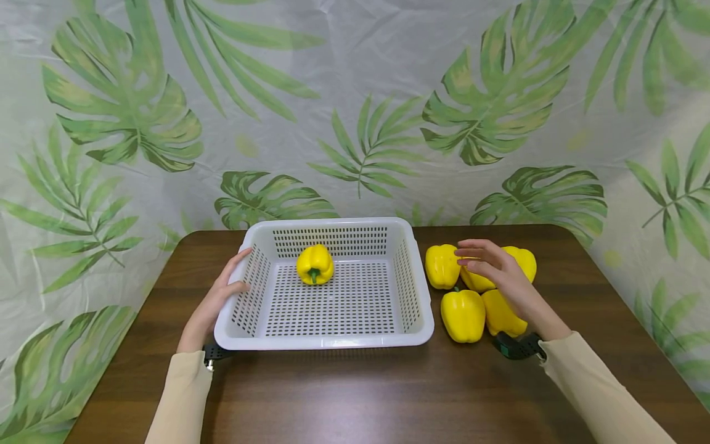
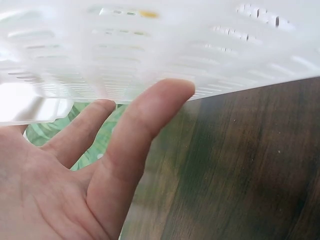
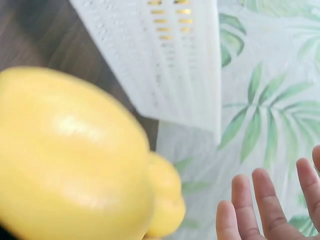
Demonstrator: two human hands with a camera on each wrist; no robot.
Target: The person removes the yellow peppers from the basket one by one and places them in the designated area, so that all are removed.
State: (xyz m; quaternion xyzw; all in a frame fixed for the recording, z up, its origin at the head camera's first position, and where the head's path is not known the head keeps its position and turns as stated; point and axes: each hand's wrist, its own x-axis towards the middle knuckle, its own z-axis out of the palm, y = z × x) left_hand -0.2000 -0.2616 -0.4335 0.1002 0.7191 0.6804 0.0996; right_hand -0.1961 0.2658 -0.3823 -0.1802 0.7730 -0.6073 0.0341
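Note:
A yellow bell pepper point(image 1: 314, 264) with a green stem sits inside a white perforated plastic basket point(image 1: 324, 342). At the basket's left side, my left hand point(image 1: 219, 296) touches the rim and wall with fingers fairly straight; the left wrist view shows the thumb point(image 2: 150, 115) against the outer wall. My right hand point(image 1: 496, 268) hovers over a group of yellow bell peppers point(image 1: 463, 316) right of the basket. Its fingers point(image 3: 267, 197) are spread and grip nothing. That hand partly hides the rear peppers. One large pepper point(image 3: 75, 150) fills the left of the right wrist view.
Everything stands on a dark brown wooden table point(image 1: 355, 394). Behind it hangs a pale cloth point(image 1: 377, 74) printed with green leaves. The basket's right wall is close to the nearest loose peppers.

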